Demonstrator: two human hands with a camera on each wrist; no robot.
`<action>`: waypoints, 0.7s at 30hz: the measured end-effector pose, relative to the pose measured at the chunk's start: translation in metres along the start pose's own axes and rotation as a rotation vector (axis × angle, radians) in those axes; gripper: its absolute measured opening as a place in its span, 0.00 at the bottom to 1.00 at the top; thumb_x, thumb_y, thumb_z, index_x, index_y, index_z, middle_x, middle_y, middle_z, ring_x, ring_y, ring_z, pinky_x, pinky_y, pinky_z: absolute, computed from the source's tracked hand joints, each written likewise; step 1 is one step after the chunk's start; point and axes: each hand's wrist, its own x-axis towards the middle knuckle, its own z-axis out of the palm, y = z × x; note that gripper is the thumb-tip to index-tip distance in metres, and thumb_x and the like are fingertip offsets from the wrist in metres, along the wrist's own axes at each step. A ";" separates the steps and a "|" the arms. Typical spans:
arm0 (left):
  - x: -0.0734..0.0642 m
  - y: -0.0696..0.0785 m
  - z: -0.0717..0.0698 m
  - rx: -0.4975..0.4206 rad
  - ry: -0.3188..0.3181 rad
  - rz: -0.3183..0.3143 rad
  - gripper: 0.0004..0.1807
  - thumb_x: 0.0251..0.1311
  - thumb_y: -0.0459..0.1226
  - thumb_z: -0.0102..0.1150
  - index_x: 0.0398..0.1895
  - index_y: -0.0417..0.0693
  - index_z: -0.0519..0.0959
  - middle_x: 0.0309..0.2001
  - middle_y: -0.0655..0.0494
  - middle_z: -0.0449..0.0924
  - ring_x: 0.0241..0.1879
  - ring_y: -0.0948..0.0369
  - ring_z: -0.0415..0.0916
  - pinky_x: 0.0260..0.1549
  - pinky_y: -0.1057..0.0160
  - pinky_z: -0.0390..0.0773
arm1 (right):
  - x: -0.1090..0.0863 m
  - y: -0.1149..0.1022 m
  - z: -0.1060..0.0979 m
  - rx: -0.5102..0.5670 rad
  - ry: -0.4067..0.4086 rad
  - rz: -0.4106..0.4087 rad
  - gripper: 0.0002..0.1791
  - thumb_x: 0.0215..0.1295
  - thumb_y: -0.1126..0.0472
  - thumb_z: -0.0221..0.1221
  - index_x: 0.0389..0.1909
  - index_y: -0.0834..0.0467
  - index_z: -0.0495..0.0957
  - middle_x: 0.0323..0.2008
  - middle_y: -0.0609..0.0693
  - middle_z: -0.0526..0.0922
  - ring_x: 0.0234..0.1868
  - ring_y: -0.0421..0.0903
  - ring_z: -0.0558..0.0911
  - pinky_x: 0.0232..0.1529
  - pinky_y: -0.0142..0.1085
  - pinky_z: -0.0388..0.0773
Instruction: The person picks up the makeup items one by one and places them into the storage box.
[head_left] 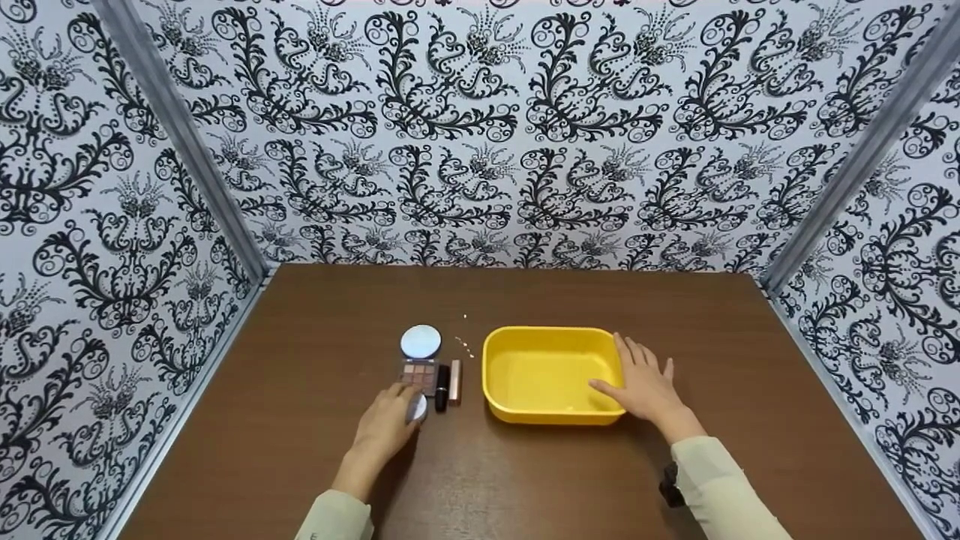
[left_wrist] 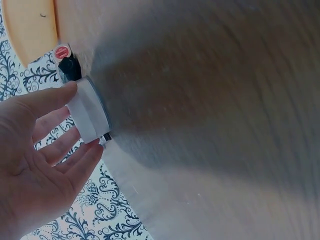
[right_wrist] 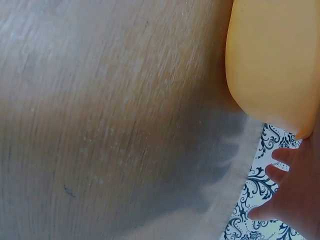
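My left hand (head_left: 384, 426) pinches a small round white container (left_wrist: 89, 110) between thumb and fingertips, at the near edge of a cosmetics group. An eyeshadow palette (head_left: 420, 374) lies just beyond it, partly hidden by the fingers. Right of the palette are a black tube (head_left: 442, 388) and a slim rose-gold tube (head_left: 455, 382), side by side. Farther back sits a round pale disc (head_left: 421, 342). At the right end of a yellow plastic tub (head_left: 551, 417), my right hand (head_left: 646, 390) rests on the rim with fingers spread and the thumb over the inside.
All of this stands on a brown wooden table (head_left: 337, 315). Small white specks (head_left: 465, 345) lie between the cosmetics and the tub. Black-and-white patterned walls (head_left: 480, 150) enclose the table at the back and both sides. A dark wrist device (head_left: 671, 486) is at the right sleeve.
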 end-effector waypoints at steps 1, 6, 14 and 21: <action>0.000 0.000 0.000 -0.001 0.003 -0.001 0.27 0.48 0.32 0.75 0.55 0.42 0.79 0.54 0.40 0.79 0.53 0.41 0.78 0.48 0.45 0.82 | 0.000 0.000 0.000 0.001 -0.004 0.003 0.56 0.62 0.31 0.57 0.79 0.59 0.46 0.76 0.66 0.56 0.75 0.69 0.56 0.66 0.79 0.41; 0.000 0.000 0.000 -0.004 0.012 0.002 0.27 0.48 0.33 0.75 0.54 0.41 0.79 0.54 0.40 0.79 0.52 0.41 0.79 0.48 0.44 0.82 | 0.001 0.000 0.001 0.010 -0.002 0.000 0.56 0.62 0.31 0.57 0.79 0.58 0.46 0.76 0.66 0.55 0.75 0.69 0.56 0.66 0.79 0.41; 0.001 0.001 -0.003 -0.021 -0.005 -0.012 0.27 0.50 0.32 0.74 0.56 0.42 0.79 0.55 0.40 0.79 0.53 0.41 0.78 0.50 0.44 0.82 | 0.002 0.002 0.002 0.004 -0.009 0.001 0.56 0.63 0.31 0.57 0.80 0.57 0.44 0.79 0.64 0.46 0.76 0.69 0.51 0.66 0.79 0.37; 0.003 0.006 -0.010 -0.013 -0.008 -0.011 0.27 0.51 0.34 0.73 0.57 0.42 0.79 0.54 0.39 0.79 0.52 0.41 0.78 0.48 0.44 0.82 | 0.001 0.005 0.004 -0.004 -0.001 -0.001 0.56 0.62 0.29 0.55 0.80 0.56 0.43 0.79 0.64 0.45 0.77 0.68 0.50 0.66 0.79 0.35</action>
